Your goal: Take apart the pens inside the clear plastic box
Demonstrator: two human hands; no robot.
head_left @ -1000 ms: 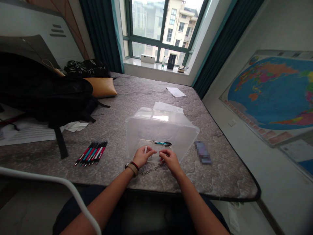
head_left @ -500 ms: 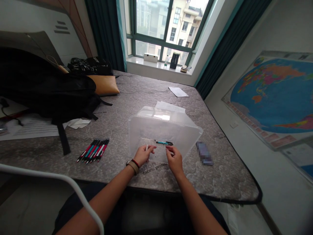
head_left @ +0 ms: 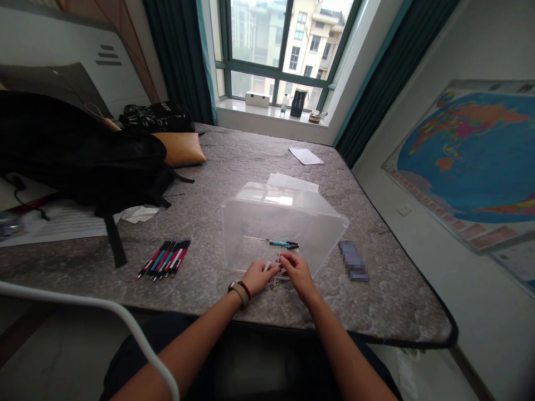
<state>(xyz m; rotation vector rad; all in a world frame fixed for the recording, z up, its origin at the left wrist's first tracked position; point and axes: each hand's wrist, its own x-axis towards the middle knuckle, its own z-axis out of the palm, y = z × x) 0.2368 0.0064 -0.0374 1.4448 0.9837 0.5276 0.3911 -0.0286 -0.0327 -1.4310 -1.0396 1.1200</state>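
Observation:
My left hand (head_left: 257, 277) is closed on a slim white pen part (head_left: 266, 267), just inside the near side of a clear plastic box (head_left: 330, 223) lying on its side. Beside it, almost touching, my right hand (head_left: 298, 275) pinches a thin pale stick-like piece (head_left: 278, 258), too small to make out fully. Deeper in the box, some teal and black pen parts (head_left: 279, 243) lie just beyond my fingers. To the left, several red, teal and white pens (head_left: 165, 259) rest side by side on the mattress.
The quilted grey mattress (head_left: 234, 156) is the work surface. A phone-like blurred object (head_left: 354, 260) lies right of the box, papers (head_left: 292, 181) behind it. A black backpack (head_left: 83, 150) and a tan cushion (head_left: 184, 149) are at left. A white curved tube (head_left: 104, 305) crosses the lower left.
My two hands have come together, the left moving right. The right fingers now pinch a thin pale piece near the left fingertips. The view has shifted slightly.

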